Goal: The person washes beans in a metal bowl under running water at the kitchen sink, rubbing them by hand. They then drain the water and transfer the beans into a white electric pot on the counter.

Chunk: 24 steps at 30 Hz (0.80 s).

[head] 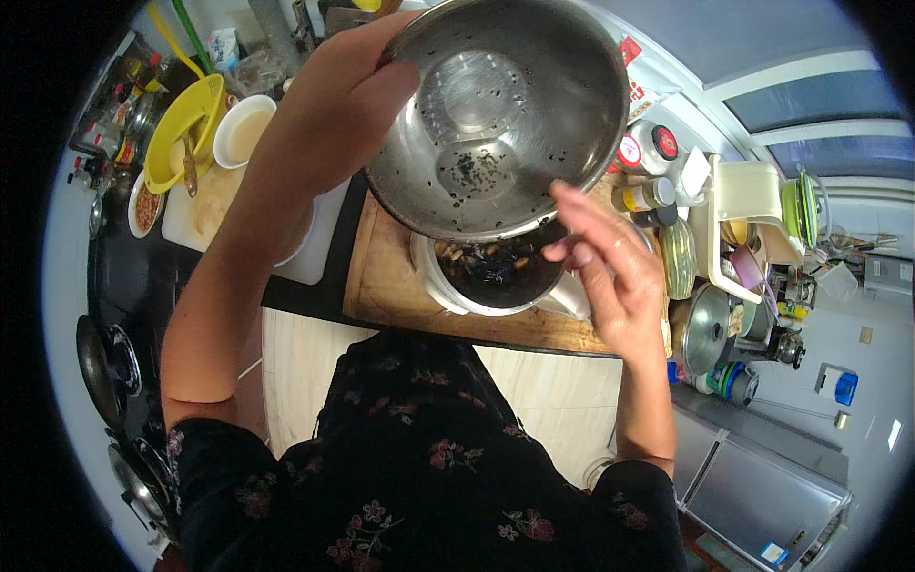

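My left hand (372, 107) grips the rim of a stainless steel bowl (572, 93), holding it tilted. Dark specks and a little liquid lie inside the bowl. Its lower edge is over a white-rimmed container (447, 297) that holds dark contents with several light brown pieces. The container stands on a wooden cutting board (379, 279). My right hand (607, 264) is raised beside the bowl's lower right edge, above the container's right side. Its fingers are apart and hold nothing; whether a fingertip touches the bowl, I cannot tell.
On the left are a yellow colander (154, 154), a white bowl of pale liquid (246, 132), a small dish of reddish-brown pieces (146, 211) and a white cutting board (189, 214). Several jars (654, 146), a cream plastic rack (715, 236) and a lidded pot (704, 329) stand at the right.
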Tool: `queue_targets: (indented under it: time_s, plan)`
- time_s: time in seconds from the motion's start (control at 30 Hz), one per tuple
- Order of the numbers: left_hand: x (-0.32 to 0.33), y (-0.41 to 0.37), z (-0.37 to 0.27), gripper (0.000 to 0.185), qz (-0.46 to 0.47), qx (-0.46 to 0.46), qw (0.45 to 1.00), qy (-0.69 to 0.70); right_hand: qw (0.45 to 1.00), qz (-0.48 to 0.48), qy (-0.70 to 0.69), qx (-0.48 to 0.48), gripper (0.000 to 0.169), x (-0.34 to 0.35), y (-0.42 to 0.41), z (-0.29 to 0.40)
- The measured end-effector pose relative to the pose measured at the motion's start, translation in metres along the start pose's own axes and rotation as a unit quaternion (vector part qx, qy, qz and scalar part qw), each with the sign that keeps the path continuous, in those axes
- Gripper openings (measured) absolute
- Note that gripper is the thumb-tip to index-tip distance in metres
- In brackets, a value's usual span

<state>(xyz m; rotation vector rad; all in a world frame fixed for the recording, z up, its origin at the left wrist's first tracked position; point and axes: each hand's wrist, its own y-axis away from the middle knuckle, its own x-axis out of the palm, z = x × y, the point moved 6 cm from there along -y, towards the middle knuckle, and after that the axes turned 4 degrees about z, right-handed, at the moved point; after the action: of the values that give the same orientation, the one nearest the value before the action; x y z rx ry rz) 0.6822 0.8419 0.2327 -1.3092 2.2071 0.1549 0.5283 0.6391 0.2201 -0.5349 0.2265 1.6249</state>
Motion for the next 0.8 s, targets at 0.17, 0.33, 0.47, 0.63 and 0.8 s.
queue_targets:
  time_s: [0.17, 0.33, 0.47, 0.63, 0.8]
  plan:
    - [0.004, 0.004, -0.022, 0.027, -0.054, 0.088, 0.994, 0.026, 0.995, -0.018, -0.094, 0.026, 0.053, 0.002, -0.001, -0.029]
    - [0.003, -0.007, -0.002, 0.029, -0.028, 0.032, 0.994, 0.103, 0.983, 0.010, -0.181, 0.019, 0.056, 0.026, -0.001, -0.035]
    - [0.000, -0.011, 0.010, 0.030, -0.008, -0.010, 0.994, 0.111, 0.964, 0.080, -0.253, -0.001, 0.056, 0.037, 0.001, -0.039]
    - [-0.005, -0.011, 0.013, 0.029, -0.060, -0.042, 0.995, 0.072, 0.946, 0.070, -0.315, 0.004, 0.045, 0.047, -0.004, -0.033]
    - [-0.007, -0.012, 0.019, 0.030, -0.052, -0.083, 0.989, 0.112, 0.940, 0.127, -0.278, 0.149, 0.029, 0.055, -0.001, -0.052]
